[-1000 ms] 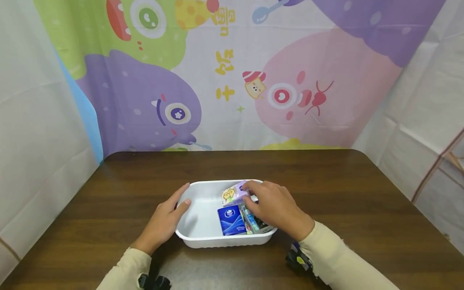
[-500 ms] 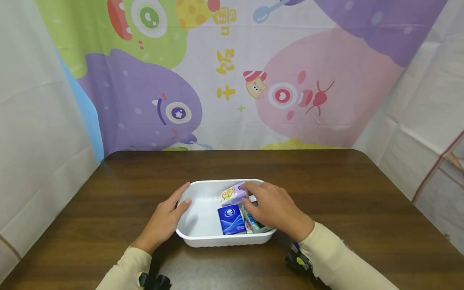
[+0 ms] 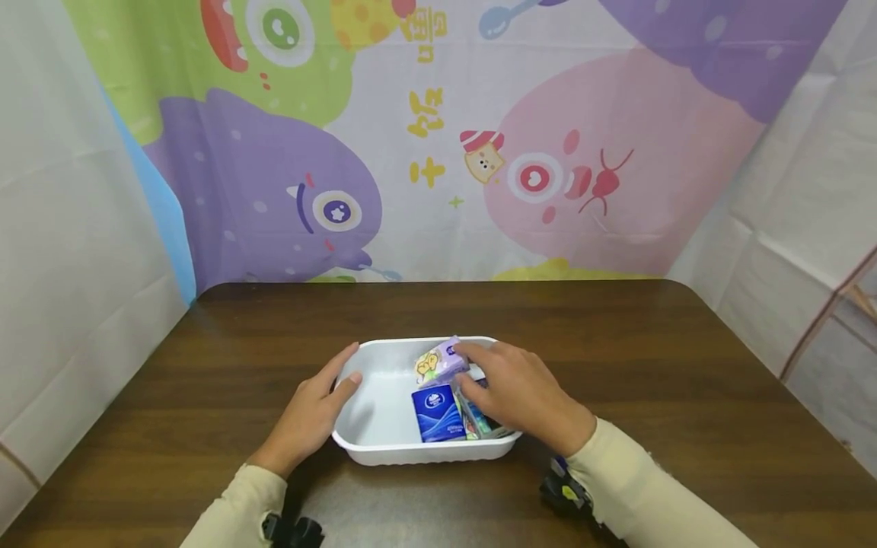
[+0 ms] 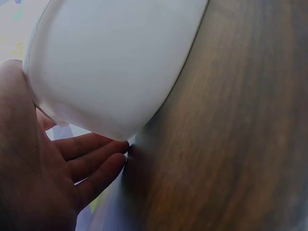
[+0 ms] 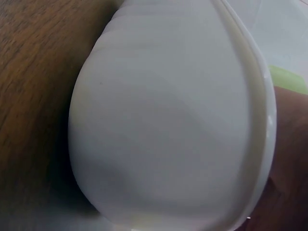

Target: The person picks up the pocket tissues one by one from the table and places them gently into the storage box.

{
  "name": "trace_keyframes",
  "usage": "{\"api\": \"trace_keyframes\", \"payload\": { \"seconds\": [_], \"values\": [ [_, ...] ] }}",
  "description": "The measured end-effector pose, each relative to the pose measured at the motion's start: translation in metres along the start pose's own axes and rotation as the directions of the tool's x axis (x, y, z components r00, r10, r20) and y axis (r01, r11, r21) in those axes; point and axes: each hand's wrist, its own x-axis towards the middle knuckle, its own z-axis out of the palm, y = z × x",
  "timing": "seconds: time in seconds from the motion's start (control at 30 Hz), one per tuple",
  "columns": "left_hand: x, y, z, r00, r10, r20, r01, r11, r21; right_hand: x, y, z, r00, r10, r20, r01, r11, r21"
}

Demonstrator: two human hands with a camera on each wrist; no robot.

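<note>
A white plastic tray (image 3: 377, 407) stands on the table. My left hand (image 3: 308, 418) holds its left end, thumb over the rim and the other fingers along the outside wall. In the left wrist view, the fingers (image 4: 96, 159) lie against the tray's lower edge. My right hand (image 3: 527, 392) reaches over the right end and pinches a purple tissue pack (image 3: 438, 362) with a yellow cartoon print, tilted against the back wall. Below it lies a blue tissue pack (image 3: 438, 413). Beside that, narrow clear-wrapped items (image 3: 479, 421) are partly hidden under the right hand.
The brown wooden table (image 3: 226, 380) extends around the tray. A cartoon-printed cloth (image 3: 425, 228) hangs behind it, and pale cloth walls (image 3: 75, 228) stand at both sides. The tray's outer wall (image 5: 168, 120) fills most of the right wrist view.
The purple tissue pack has shifted slightly left and its upper end has risen to the tray's back rim, with the right hand's fingers at it. The left hand has stayed in place.
</note>
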Motion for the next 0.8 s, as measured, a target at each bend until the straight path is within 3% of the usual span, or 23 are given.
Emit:
{"api": "trace_keyframes", "payload": {
  "seconds": [0.2, 0.5, 0.67, 0.8],
  "values": [
    [0.0002, 0.0, 0.0003, 1.0, 0.002, -0.004, -0.002, 1.0, 0.006, 0.0, 0.0042, 0.0023, 0.989, -0.087, -0.118, 0.089, 0.996, 0.007],
    [-0.0009, 0.0006, 0.0002, 1.0, 0.004, -0.005, -0.004, 1.0, 0.008, 0.0014, 0.0059, 0.0035, 0.957, -0.186, -0.222, 0.204, 0.977, 0.061],
    [-0.0009, 0.0005, 0.0004, 1.0, 0.007, -0.004, -0.007, 1.0, 0.003, 0.001, 0.0072, 0.0035, 0.925, -0.259, -0.28, 0.265, 0.964, -0.016],
    [-0.0009, 0.0003, 0.0004, 1.0, -0.005, 0.003, 0.005, 1.0, -0.001, -0.0003, 0.0082, 0.0047, 0.923, -0.28, -0.263, 0.272, 0.96, -0.066]
  ]
}}
